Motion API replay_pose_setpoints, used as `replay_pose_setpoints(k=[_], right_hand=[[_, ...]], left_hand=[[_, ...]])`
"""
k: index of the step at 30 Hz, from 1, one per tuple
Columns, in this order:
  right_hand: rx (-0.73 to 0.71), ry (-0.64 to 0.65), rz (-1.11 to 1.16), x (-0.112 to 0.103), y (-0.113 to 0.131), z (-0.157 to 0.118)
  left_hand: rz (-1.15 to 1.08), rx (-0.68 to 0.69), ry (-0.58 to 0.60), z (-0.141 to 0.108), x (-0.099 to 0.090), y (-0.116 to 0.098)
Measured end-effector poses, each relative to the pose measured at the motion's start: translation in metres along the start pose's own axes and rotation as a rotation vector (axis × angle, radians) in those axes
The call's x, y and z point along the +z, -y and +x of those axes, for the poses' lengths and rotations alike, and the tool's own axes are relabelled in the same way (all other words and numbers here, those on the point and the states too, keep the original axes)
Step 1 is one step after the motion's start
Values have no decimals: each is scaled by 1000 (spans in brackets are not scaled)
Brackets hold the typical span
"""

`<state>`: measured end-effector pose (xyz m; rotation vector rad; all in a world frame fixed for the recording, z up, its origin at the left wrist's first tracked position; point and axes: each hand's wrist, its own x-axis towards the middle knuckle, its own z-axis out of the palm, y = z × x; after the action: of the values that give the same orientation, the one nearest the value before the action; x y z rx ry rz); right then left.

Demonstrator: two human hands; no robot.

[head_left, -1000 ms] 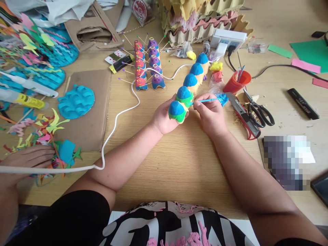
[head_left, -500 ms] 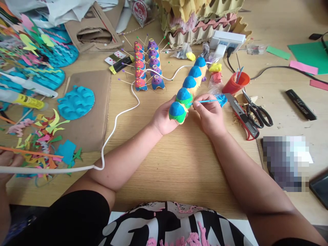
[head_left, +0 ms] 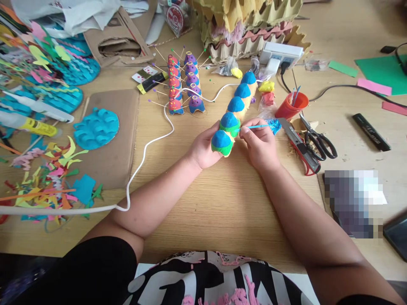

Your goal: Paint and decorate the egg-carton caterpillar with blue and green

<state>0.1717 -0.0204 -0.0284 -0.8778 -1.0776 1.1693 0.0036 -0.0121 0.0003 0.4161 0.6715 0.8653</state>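
Note:
My left hand (head_left: pixel 206 147) is closed around the near end of an egg-carton strip (head_left: pixel 236 104), tilted away from me. Its bumps are topped with blue, and the two nearest carry green bands below the blue. In my right hand (head_left: pixel 261 143) a thin blue modelling stick (head_left: pixel 257 126) is pinched, its inner end hidden by the fingers beside the second bump. Past the strip stand two finished-looking carton caterpillars, one red (head_left: pixel 174 86) and one purple (head_left: pixel 192 79), with faces and pin-like feelers.
An orange cup (head_left: pixel 291 106) with sticks, a box cutter (head_left: pixel 300 146) and scissors (head_left: pixel 319 140) lie right of my hand. A white cable (head_left: pixel 144 148) crosses left. Paper scraps (head_left: pixel 52 178) and cardboard (head_left: pixel 125 140) cover the left side; egg trays (head_left: pixel 251 42) are stacked behind.
The strip's near end has shifted slightly right and down in view, with both hands still on their things. Another person's hand at the left edge has gone out of view.

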Motion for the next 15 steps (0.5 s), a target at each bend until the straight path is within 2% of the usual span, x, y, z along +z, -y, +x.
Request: replay_pose_setpoints(k=[6,15], right_hand=[[38,27,77,-1,1,0],[-78,33,-36,4,3,-3]], left_hand=[[-28,17,-35,1,0,0],[-13,15,43,3,-5,1]])
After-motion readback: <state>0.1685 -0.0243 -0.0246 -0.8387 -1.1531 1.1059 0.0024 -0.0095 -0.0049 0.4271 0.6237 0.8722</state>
